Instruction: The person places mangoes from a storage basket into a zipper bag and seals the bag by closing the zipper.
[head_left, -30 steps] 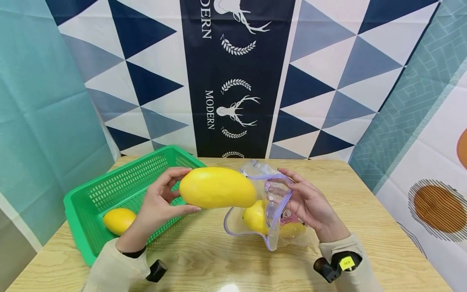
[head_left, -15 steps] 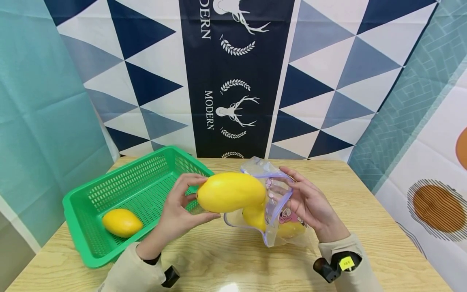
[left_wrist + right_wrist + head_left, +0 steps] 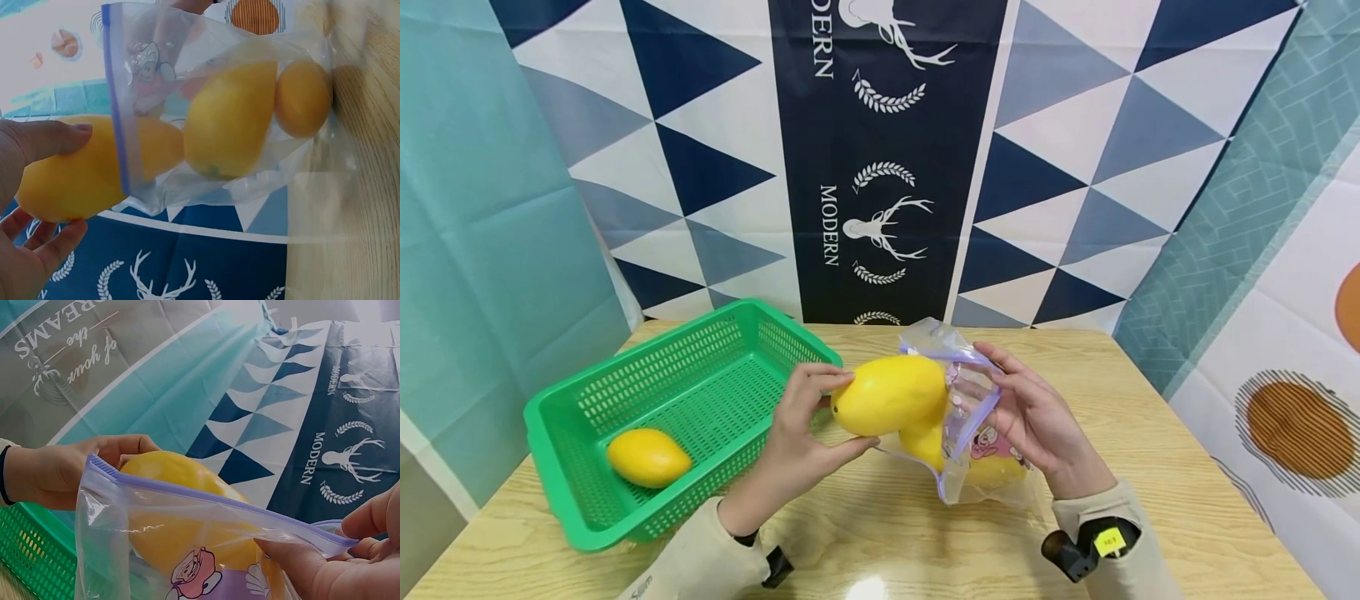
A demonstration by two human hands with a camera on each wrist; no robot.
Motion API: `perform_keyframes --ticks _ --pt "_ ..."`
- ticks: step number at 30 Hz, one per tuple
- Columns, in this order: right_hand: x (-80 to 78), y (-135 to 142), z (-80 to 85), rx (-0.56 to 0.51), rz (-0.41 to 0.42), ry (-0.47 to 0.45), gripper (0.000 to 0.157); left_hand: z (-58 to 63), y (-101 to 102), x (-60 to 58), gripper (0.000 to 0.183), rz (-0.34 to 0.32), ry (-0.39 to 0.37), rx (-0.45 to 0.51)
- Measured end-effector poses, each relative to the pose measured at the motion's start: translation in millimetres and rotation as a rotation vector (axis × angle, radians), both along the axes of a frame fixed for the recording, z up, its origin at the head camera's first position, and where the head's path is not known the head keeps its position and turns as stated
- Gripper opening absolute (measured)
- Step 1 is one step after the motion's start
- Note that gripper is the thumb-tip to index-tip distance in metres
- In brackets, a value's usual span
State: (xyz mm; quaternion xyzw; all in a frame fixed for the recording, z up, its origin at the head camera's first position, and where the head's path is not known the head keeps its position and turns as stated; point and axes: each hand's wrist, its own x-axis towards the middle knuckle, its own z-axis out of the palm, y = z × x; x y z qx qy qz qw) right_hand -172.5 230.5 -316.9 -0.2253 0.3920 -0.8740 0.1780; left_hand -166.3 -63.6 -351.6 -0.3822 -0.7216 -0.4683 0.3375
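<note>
My left hand grips a large yellow mango by its left end, thumb below and fingers above. Its other end sits inside the mouth of a clear zip bag with a purple edge and a pink cartoon print. My right hand pinches the bag's purple zip edge and keeps the mouth apart. Deeper in the bag, the left wrist view shows a big yellow fruit and a smaller rounded one near the bottom. The bag rests low, at the wooden table.
To the left stands a green perforated basket holding one yellow fruit. A patterned cloth hangs behind the table, and more cloths hang at both sides.
My left hand has carried the mango rightward, from in front of the bag's mouth to partly inside it. The right hand and the bag have stayed nearly in place.
</note>
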Motion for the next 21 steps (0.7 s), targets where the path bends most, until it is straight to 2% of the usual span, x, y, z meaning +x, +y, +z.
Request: perform_keyframes --ticks 8,13,21 --pt "-2.4 -0.1 -2.9 -0.060 0.047 0.008 0.036 -3.0 12.6 -3.5 0.073 0.041 0.005 0.009" --pt "-2.3 -1.2 -4.2 -0.043 0.061 0.017 0.037 -5.4 20.1 -5.0 0.072 0.031 -0.057 0.026" --pt "-2.7 -2.0 -3.7 -0.043 0.067 0.025 0.037 -7.5 30.6 -8.6 0.068 -0.022 -0.195 0.054"
